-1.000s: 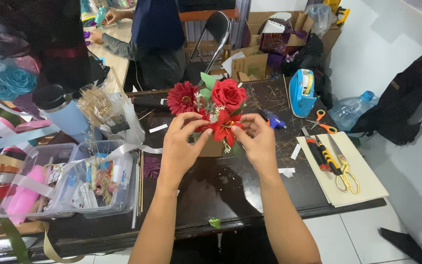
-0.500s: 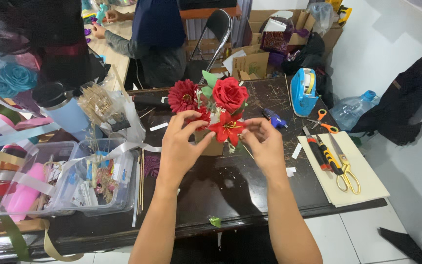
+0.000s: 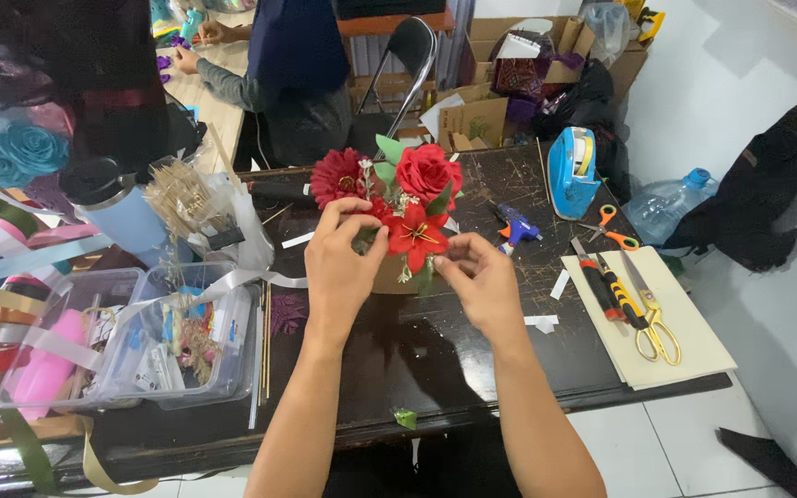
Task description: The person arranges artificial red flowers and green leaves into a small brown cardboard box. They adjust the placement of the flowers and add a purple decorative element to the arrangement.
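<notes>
A dark work table (image 3: 472, 369) fills the room's middle, and on it, just beyond the person's wrists, stands the flower arrangement (image 3: 397, 207): a red rose (image 3: 426, 171), a dark red daisy-like bloom (image 3: 337, 177) and a small red lily (image 3: 417, 235) rising from a brown base. The left hand (image 3: 343, 267) curls round the arrangement's left side, fingertips pinching in beside the lily; the right hand (image 3: 477, 281) pinches thumb to forefinger at the lily's lower right edge. To my eye, doing this well means steadying the base with the left while the right nudges only one petal or stem, gently, so the neighbours do not tip. The base is mostly hidden behind the hands, and I cannot tell what the right fingertips actually grip. The clear bins (image 3: 122, 341) at left are a blur of ribbon.
</notes>
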